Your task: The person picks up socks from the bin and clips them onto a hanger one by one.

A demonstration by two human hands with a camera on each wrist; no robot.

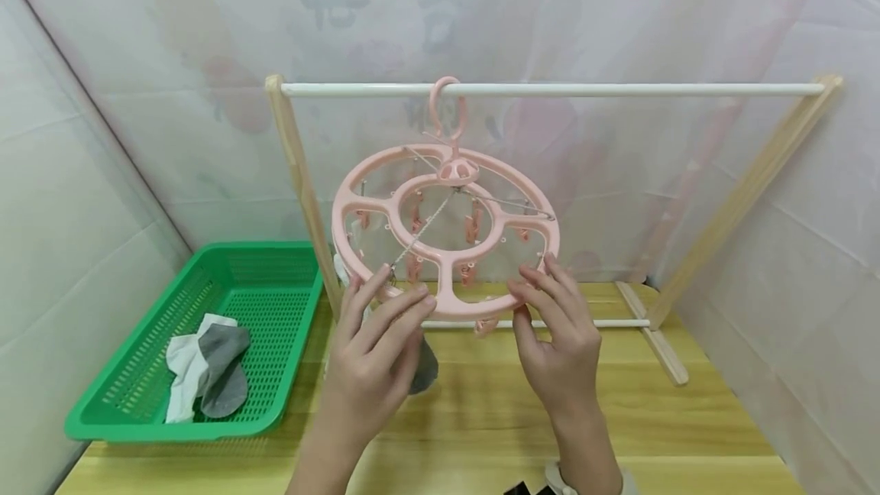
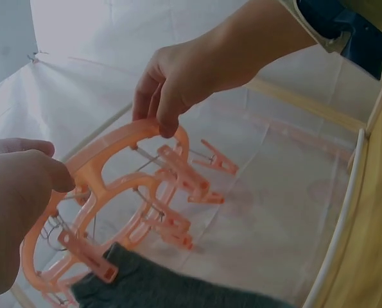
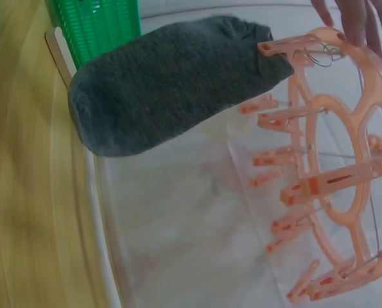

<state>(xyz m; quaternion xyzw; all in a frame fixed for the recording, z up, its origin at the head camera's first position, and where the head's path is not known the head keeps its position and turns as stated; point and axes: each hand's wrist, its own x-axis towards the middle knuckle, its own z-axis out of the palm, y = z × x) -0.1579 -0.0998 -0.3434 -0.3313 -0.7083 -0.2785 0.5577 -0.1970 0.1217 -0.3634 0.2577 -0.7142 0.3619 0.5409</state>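
Note:
A round pink clip hanger (image 1: 445,281) hangs by its hook (image 1: 435,107) from the white rail, its ring tilted toward me. My left hand (image 1: 374,354) holds the ring's near left edge, fingers over the top. On the near right edge, my right hand (image 1: 560,334) pinches the rim between thumb and fingers. Several pink clips (image 3: 335,179) dangle beneath the ring. One clip (image 2: 88,255) near my left hand grips a dark grey sock (image 3: 178,86) by its cuff; the head view shows only its toe below that hand.
A wooden stand (image 1: 749,189) carries the white rail (image 1: 639,89) across the table (image 1: 481,434). At the left, a green basket (image 1: 292,373) contains white socks (image 1: 184,373) and grey socks (image 1: 225,369). Pale curtains (image 1: 584,14) close off the back and sides.

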